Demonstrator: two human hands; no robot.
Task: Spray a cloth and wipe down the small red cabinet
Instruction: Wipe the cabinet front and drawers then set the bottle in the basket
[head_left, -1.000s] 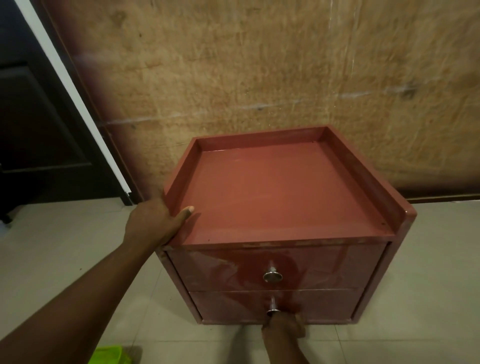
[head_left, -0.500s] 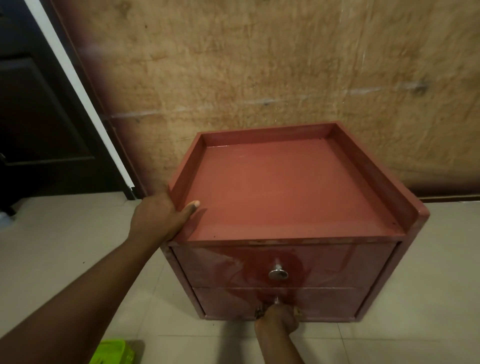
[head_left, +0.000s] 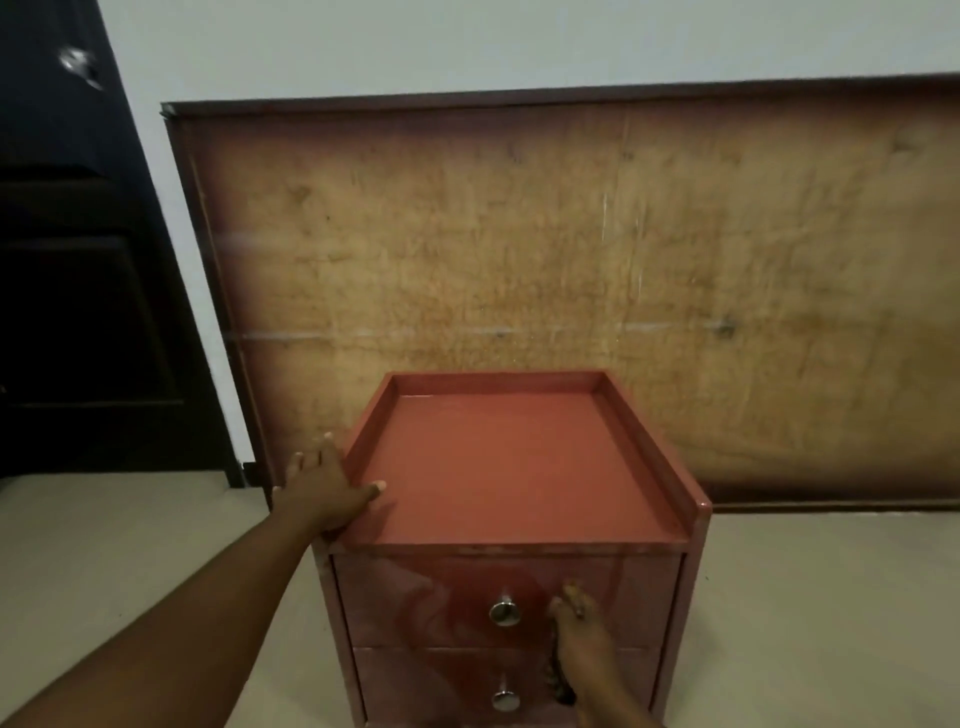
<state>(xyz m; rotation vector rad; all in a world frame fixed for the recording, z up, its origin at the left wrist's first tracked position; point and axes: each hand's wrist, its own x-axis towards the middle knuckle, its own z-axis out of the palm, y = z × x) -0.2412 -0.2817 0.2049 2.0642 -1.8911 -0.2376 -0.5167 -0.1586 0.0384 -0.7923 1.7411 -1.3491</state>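
We are resting our left hand (head_left: 324, 493) on the left rim of the small red cabinet (head_left: 511, 467), near its front corner: the thumb is lying inside the rim on the top surface, and the fingers are spreading loosely over the outer edge, not clamping. Our right hand (head_left: 576, 631) is pressing against the upper drawer front (head_left: 426, 597), just right of the upper knob (head_left: 504, 612). A dark patterned scrap, possibly the cloth (head_left: 558, 680), is showing beneath the palm; blur is preventing a firm reading of the grip. The lower knob (head_left: 505, 699) is sitting below. The cabinet is standing on the pale floor (head_left: 831, 623), before a plywood board (head_left: 571, 249).
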